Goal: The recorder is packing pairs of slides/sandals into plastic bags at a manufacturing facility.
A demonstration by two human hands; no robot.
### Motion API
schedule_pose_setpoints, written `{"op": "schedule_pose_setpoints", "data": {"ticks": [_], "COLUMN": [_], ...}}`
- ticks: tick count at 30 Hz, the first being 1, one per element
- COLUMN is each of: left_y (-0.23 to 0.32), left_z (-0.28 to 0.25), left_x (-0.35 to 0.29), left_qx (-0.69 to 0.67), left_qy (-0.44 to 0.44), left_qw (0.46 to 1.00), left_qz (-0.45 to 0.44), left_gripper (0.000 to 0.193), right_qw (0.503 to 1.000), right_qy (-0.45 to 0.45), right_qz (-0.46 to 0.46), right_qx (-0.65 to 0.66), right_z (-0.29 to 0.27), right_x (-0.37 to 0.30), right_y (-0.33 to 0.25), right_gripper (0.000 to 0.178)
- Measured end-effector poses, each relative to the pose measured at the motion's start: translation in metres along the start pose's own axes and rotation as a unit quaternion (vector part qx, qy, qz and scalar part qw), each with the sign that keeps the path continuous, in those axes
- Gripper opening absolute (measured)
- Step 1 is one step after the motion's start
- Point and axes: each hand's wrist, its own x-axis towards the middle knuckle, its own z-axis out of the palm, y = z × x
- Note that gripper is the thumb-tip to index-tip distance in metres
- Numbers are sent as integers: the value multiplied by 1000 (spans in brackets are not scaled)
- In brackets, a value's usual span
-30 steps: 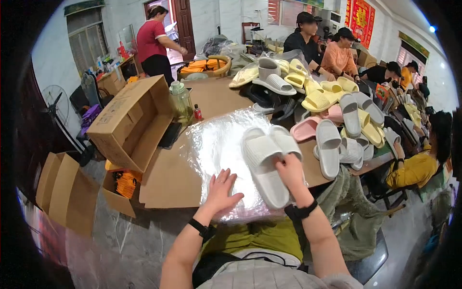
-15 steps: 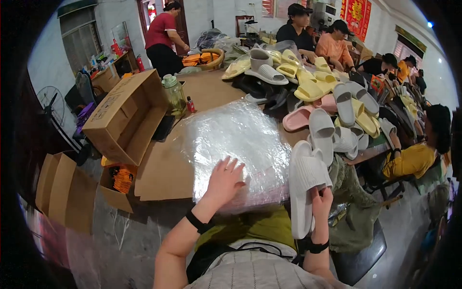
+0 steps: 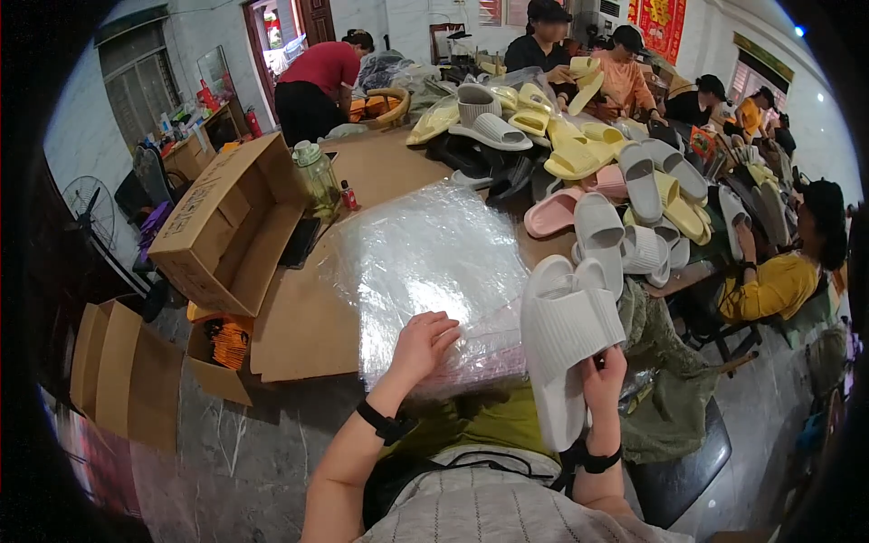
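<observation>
1. A crowded workroom with a long brown table (image 3: 299, 317) running from near the person to the far end; several people sit or stand along its far and right sides.
2. The table's near left part is bare. Its left edge is taken by an open cardboard box (image 3: 231, 222) lying on its side, with a jar (image 3: 317, 176) and a small red bottle (image 3: 348, 195) just right of the box.
3. On the floor to the left, below the table edge, stand flat cartons (image 3: 109, 371) and a low box of orange items (image 3: 226, 344).
4. A stack of clear plastic bags (image 3: 425, 262) lies in the middle near part of the table, reaching its near edge and hanging slightly over.
5. The far and right parts are heaped with slippers (image 3: 588, 163) in yellow, white, grey and pink, leaving little open surface there.
6. The left hand (image 3: 421, 344) rests on the near edge of the bags, fingers curled into the topmost sheets, pinching plastic.
7. The right hand (image 3: 602, 376) grips a pair of white slippers (image 3: 566, 335) from below, at the right of the bags and off the table's near edge, above the lap.
8. The white slippers are held together, toes pointing far, heels near; ribbed straps face up, thick soles plain and clean.
9. Both wrists wear dark bands.
</observation>
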Motion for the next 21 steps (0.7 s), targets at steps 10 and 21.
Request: {"op": "schedule_pose_setpoints", "data": {"ticks": [10, 21], "left_y": [34, 53], "left_z": [-25, -25], "left_x": [15, 6], "left_qx": [-187, 133], "left_qy": [-73, 31], "left_qw": [965, 972], "left_qz": [-170, 190], "left_gripper": [30, 25], "right_qw": [962, 944], "right_qy": [-240, -249], "right_qz": [-131, -143], "right_qx": [-14, -164], "right_z": [26, 37], "right_x": [-19, -11], "right_y": [-29, -15], "right_gripper": [38, 26]}}
